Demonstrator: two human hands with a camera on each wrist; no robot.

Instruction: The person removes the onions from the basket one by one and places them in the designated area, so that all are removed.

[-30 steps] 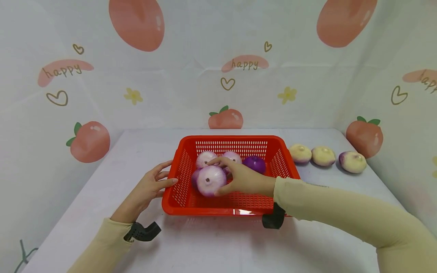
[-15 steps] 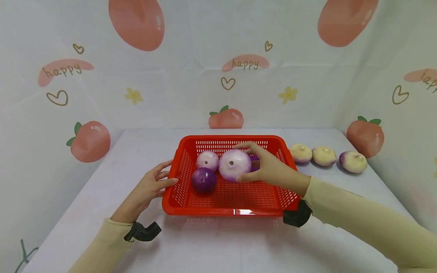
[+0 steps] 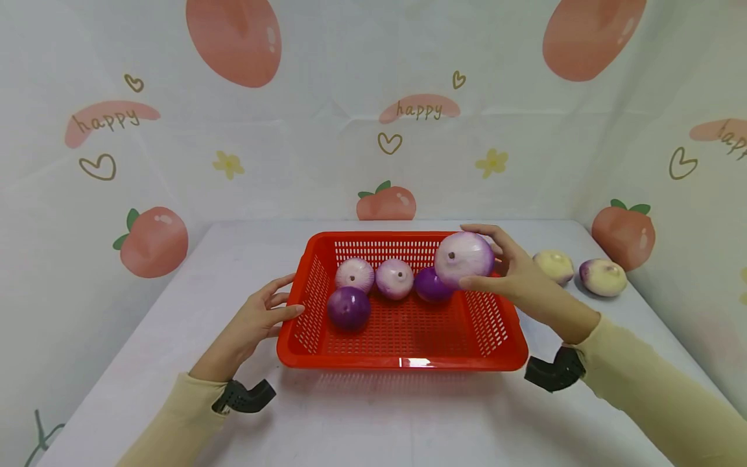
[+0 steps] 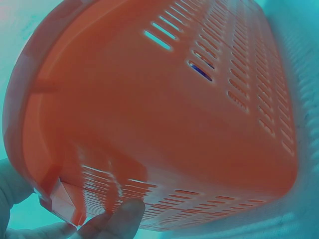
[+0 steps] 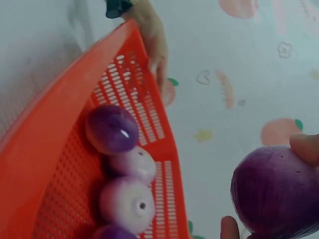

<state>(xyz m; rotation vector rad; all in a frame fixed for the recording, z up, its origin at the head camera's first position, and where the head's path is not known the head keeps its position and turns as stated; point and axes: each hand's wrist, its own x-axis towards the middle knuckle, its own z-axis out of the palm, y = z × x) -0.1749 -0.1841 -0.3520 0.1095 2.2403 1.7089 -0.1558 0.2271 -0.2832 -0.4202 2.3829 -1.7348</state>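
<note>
Onion (image 3: 463, 258), pale with purple sides, is grasped between thumb and fingers of the right hand (image 3: 516, 279), and appears raised over the far right corner of the basket (image 3: 350, 362). Probably it is taken from its right side because the wide, round body gives good hold there. The left hand (image 3: 253, 318) grips the basket at its left end, thumb over the rim, other fingers outside; this seems to serve against sliding.

In the basket rest 4 more: 2 pale onions (image 3: 394, 279) along the back, 1 dark onion (image 3: 349, 309) at front left, and 1 purple onion (image 3: 430, 288) partly covered by the held onion. The right wall stands between these and 2 yellowish bulbs (image 3: 603, 277) on the white table (image 3: 408, 415). Whether another bulb lies behind the right hand, I cannot tell. Behind the table hangs a printed cloth (image 3: 315, 162).
</note>
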